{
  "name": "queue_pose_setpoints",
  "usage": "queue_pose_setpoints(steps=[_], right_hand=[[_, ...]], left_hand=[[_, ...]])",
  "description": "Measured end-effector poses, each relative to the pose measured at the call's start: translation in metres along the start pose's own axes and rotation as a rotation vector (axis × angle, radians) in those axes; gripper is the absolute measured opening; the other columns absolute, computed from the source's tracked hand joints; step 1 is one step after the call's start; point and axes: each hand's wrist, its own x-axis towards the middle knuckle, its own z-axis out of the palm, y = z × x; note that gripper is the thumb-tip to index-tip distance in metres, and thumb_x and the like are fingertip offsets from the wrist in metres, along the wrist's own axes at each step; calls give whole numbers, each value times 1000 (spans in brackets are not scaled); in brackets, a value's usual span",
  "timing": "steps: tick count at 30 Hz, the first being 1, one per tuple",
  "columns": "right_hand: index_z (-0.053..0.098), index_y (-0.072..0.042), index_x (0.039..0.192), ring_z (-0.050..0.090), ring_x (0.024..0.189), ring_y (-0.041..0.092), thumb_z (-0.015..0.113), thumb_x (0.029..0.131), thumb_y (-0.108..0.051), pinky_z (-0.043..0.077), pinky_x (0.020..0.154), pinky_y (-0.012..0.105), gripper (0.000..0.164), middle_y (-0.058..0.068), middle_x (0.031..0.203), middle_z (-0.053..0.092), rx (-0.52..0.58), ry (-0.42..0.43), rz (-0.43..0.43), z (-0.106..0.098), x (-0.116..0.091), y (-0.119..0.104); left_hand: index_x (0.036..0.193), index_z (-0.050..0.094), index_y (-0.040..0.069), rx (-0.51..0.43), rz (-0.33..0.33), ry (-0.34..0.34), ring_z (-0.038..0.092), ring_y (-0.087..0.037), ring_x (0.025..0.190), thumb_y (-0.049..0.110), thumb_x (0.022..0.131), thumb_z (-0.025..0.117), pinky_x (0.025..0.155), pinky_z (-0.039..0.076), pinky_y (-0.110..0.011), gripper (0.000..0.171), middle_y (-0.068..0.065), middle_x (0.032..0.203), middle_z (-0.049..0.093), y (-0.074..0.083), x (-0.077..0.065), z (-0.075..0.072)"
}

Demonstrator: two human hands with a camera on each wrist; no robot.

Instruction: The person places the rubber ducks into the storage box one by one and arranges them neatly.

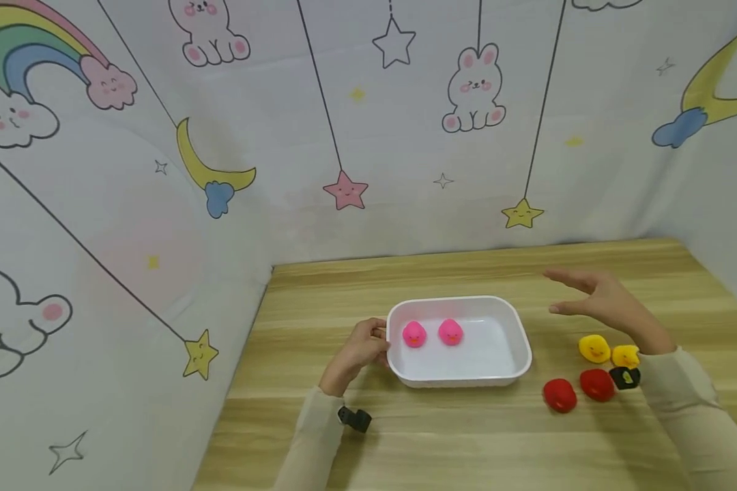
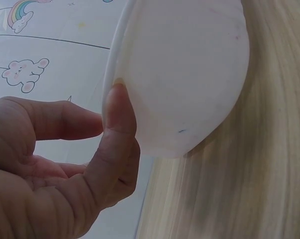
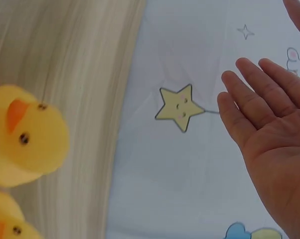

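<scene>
My left hand (image 1: 364,346) is at the left end of a white plastic tray (image 1: 460,377), its finger and thumb gripping the rim. The left wrist view shows these fingers (image 2: 117,112) against the tray's outer wall (image 2: 185,74). Inside the tray sit two pink toy ducks (image 1: 414,335), (image 1: 451,332) side by side, toward the left. My right hand (image 1: 604,300) hovers to the right of the tray, holding nothing, its fingers stretched out and apart from the thumb. Below it on the table are two yellow toy ducks (image 1: 594,348), (image 1: 625,356).
Two red toys (image 1: 559,395), (image 1: 598,384) lie in front of the yellow ducks, right of the tray. A wooden-grain table (image 1: 319,293) bears everything. White cloth with cartoon prints (image 1: 405,150) hangs behind and at the sides. Black wrist cameras (image 1: 355,419) sit on both sleeves.
</scene>
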Motion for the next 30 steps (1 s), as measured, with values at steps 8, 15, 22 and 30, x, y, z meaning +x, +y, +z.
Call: queue_pose_setpoints(steps=[8, 15, 22, 30], right_hand=[[54, -5, 145, 47, 120, -10, 79, 89, -27, 41, 87, 4, 66, 23, 145, 52, 29, 95, 29, -11, -26, 19], [54, -2, 144, 48, 119, -8, 79, 89, -21, 44, 88, 5, 63, 28, 143, 51, 72, 136, 50, -21, -49, 35], [53, -1, 144, 46, 117, -14, 78, 90, -20, 48, 86, 7, 62, 26, 144, 51, 100, 112, 74, -16, -62, 54], [54, 0, 143, 43, 115, -17, 80, 88, -26, 45, 88, 6, 66, 25, 144, 52, 98, 107, 107, -7, -72, 72]], left_hand=[[130, 46, -22, -1, 7, 17, 55, -14, 56, -15, 85, 54, 51, 59, -27, 47, -15, 88, 51, -1, -1, 1], [129, 46, -22, 17, 8, 15, 54, -16, 57, -14, 86, 55, 50, 58, -27, 45, -16, 89, 52, 3, -1, 6], [131, 46, -22, 11, -2, 21, 55, -16, 58, -14, 86, 53, 52, 59, -29, 46, -21, 93, 54, 2, -1, 7], [132, 45, -22, 6, -4, 21, 56, -17, 60, -13, 86, 53, 52, 58, -27, 48, -24, 95, 55, 1, -1, 10]])
